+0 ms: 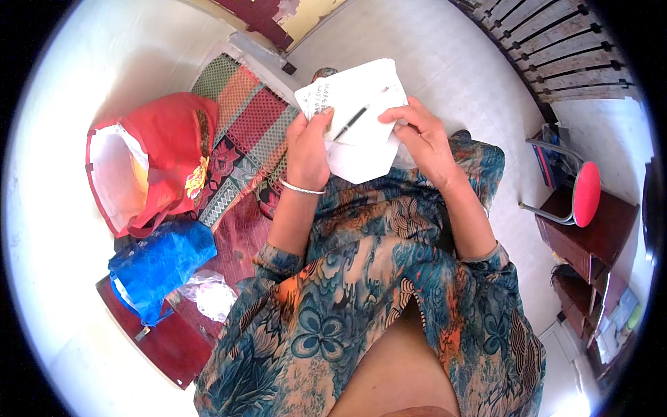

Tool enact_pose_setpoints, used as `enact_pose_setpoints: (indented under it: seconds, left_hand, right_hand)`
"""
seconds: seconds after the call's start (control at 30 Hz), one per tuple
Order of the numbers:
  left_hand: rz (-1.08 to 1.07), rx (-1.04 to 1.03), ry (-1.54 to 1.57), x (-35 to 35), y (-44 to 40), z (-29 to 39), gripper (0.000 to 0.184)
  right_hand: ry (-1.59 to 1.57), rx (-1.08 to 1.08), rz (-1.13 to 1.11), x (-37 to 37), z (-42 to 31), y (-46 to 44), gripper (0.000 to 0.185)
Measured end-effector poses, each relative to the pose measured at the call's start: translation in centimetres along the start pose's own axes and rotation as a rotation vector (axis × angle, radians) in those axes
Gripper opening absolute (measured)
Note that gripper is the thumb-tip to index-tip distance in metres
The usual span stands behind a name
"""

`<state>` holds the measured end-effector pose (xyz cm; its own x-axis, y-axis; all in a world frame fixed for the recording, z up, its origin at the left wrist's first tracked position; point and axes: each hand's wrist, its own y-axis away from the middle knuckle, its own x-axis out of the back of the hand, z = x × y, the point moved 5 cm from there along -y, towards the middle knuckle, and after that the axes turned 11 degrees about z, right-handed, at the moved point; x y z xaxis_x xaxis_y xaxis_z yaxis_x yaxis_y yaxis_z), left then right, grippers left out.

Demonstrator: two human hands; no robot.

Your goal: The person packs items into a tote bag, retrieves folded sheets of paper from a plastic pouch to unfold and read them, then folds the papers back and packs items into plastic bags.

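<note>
White paper sheets (368, 76) are held above my lap between both hands. My left hand (309, 149), with a silver bangle on the wrist, grips their left side, its thumb on top. Near that thumb, a smaller piece with printed characters (319, 96) lies along the left edge. On the opposite side, my right hand (425, 142) pinches the paper's right edge between thumb and fingers. A dark pen (353, 121) rests slantwise across the sheets, apart from the fingers of both hands. The undersides of the sheets are hidden.
On the bench to the left are a red bag (167, 125) standing open, a blue plastic bag (163, 260), a clear plastic bag (212, 295) and a patterned woven cloth (243, 104). At right stands a red-seated chair (587, 193) near dark wooden furniture (618, 219).
</note>
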<state>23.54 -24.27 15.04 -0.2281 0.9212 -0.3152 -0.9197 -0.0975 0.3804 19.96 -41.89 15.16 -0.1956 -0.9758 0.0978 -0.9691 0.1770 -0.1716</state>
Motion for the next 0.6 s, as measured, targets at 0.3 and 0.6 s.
enact_pose_setpoints:
  seconds: [0.3, 0.6]
  left_hand:
    - [-0.011, 0.009, -0.021, -0.5, 0.3, 0.1, 0.031]
    - [-0.078, 0.098, -0.001, -1.1, 0.5, -0.3, 0.028]
  right_hand:
    - [0.180, -0.161, 0.051, 0.1, 0.4, -0.2, 0.017]
    - [0.133, 0.047, 0.157, 0.4, 0.1, -0.6, 0.029]
